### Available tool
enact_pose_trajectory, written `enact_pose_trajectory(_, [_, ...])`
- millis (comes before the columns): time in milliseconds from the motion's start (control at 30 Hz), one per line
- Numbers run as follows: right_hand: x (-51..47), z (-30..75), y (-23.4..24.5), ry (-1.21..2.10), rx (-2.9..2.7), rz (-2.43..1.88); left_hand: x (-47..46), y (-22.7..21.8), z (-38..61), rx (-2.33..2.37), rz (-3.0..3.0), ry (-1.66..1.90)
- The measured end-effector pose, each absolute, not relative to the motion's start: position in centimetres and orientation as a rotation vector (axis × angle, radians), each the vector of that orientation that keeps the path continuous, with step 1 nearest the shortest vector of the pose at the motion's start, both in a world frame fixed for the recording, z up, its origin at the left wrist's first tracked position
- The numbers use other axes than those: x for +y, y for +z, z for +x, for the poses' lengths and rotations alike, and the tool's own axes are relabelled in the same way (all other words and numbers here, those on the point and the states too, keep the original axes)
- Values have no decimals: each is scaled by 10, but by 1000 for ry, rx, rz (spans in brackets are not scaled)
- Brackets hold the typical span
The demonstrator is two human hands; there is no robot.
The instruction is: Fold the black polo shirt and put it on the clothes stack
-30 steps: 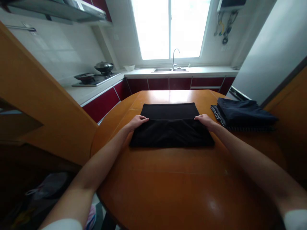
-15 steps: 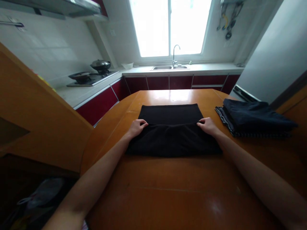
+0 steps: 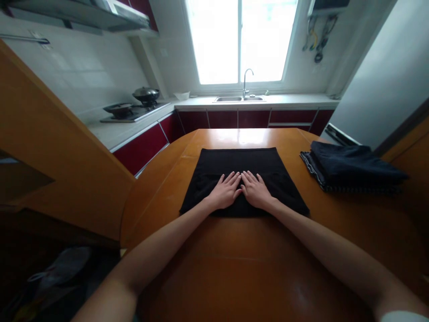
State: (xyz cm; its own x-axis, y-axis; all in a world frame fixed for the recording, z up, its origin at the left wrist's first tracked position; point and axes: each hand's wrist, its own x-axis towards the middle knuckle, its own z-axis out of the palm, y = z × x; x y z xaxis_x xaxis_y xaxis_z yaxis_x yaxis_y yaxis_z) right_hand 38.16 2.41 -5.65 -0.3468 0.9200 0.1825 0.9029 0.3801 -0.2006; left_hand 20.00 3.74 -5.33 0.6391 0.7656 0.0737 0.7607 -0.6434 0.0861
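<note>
A folded black garment (image 3: 214, 163) lies flat in the middle of the round wooden table (image 3: 234, 259). My left hand (image 3: 225, 191) and my right hand (image 3: 255, 190) rest palm down on its near half, side by side and touching at the thumbs. The fingers of both hands are stretched out flat on the cloth and hold nothing.
A stack of folded dark clothes (image 3: 351, 166) sits on the table at the right. Behind the table run red kitchen cabinets (image 3: 254, 118) with a sink (image 3: 239, 98) under the window and a stove with pans (image 3: 132, 107) at the left. A wooden panel (image 3: 50, 152) rises at the left.
Both hands let go of the garment's folded edge at its sides and moved inward to the middle, where they now lie flat on the cloth. The fold now lies flat.
</note>
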Motion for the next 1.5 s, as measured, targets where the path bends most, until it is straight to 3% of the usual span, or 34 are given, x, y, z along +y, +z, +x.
enact_pose_trajectory(467, [21, 478, -72, 223, -2125, -2094, 54, -56, 98, 1754, 2455, 66])
enact_pose_trajectory(733, [27, 514, -74, 27, -1858, -2115, 66, -46, 70, 2072, 2318, 594])
enact_pose_trajectory(867, [16, 498, -60, -138, -1832, -2013, 48, -29, 102, 1762, 2482, 746])
enact_pose_trajectory(1000, [-1, 447, -56, -119, -2115, -1666, 16, -32, 152, 1368, 2702, 474])
enact_pose_trajectory(1133, [-5, 420, -64, 109, -2383, -1552, 3, -46, 172, 1310, 2724, 157])
enact_pose_trajectory(1500, [-4, 424, -63, 172, -2361, -1719, 9, -51, 168, 1322, 2718, 116])
